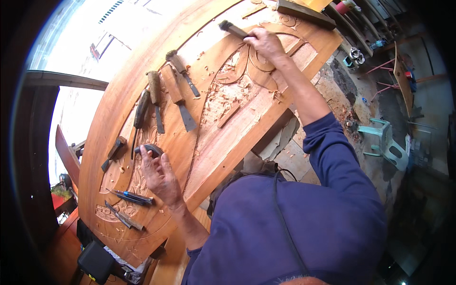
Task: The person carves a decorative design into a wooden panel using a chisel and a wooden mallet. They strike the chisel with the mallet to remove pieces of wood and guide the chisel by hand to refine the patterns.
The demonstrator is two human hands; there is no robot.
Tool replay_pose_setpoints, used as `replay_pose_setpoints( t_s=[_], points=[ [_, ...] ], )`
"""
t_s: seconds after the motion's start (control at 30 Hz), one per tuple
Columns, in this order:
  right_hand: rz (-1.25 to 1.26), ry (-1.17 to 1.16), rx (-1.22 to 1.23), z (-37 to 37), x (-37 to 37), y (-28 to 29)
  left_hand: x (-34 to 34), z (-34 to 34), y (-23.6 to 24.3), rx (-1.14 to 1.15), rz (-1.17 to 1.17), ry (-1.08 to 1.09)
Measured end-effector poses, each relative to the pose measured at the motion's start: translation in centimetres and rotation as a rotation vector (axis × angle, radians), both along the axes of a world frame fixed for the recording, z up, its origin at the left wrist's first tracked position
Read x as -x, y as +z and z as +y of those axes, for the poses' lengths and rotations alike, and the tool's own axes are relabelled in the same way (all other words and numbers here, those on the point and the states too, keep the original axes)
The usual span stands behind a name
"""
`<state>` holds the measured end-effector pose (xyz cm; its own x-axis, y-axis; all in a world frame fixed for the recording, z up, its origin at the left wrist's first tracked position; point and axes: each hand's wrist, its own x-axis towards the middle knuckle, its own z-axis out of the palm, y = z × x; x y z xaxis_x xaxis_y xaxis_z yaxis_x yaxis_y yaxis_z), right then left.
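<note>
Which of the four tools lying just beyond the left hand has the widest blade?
Third tool from the left, with a brown wooden handle: its blade flares broad, while the others' are clearly narrower.

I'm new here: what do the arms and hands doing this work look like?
The right hand and left hand are bare, without gloves or watches showing. The dark blue right sleeve is bunched near the elbow; little shows of the left sleeve.

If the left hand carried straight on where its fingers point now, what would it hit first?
Most likely the slim dark-handled tool lying on the carved panel, just ahead of the left hand; depth is unclear, so the hand might pass above it.
</note>
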<state>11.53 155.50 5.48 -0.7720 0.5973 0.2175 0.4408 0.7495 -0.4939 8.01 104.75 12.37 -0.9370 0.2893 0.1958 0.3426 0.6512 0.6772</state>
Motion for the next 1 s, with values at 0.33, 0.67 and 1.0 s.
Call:
replay_pose_setpoints(
  t_s=[0.33,0.67,1.0],
  points=[
    [0.306,0.633,0.845,-20.4,-7.5,5.7,-4.5,10.3,0.8,-0.817,-0.546,-0.266],
    [0.329,0.503,0.018,-19.5,-13.0,1.6,-0.1,5.6,-1.2,-0.419,-0.355,0.058],
    [0.056,0.01,-0.056,-12.7,-16.8,1.9,1.9,2.9,-3.7,0.244,-0.195,0.054]
  ],
)
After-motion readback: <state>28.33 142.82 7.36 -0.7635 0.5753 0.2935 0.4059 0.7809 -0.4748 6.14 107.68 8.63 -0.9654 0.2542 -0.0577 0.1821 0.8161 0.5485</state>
